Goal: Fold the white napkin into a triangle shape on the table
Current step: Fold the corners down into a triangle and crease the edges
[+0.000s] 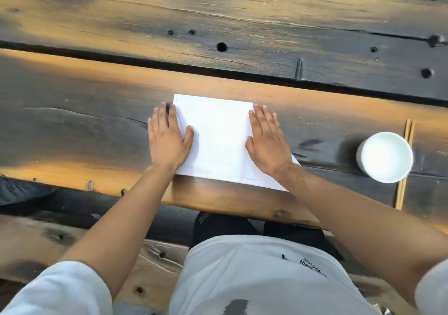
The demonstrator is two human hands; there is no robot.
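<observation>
The white napkin [219, 135] lies flat as a rough square on the dark wooden table [72, 125], close to its front edge. My left hand [167, 137] rests flat, palm down, on the napkin's left edge, with its thumb on the paper and its fingers partly on the wood. My right hand [268, 140] lies flat on the napkin's right side and covers part of that edge. Both hands have their fingers stretched out and grip nothing.
A white cup [385, 157] stands to the right of the napkin, beside a pair of wooden chopsticks [404, 164]. A dark gap [218, 69] runs between the table planks behind the napkin. A bench plank [72, 237] and my lap are below the table edge.
</observation>
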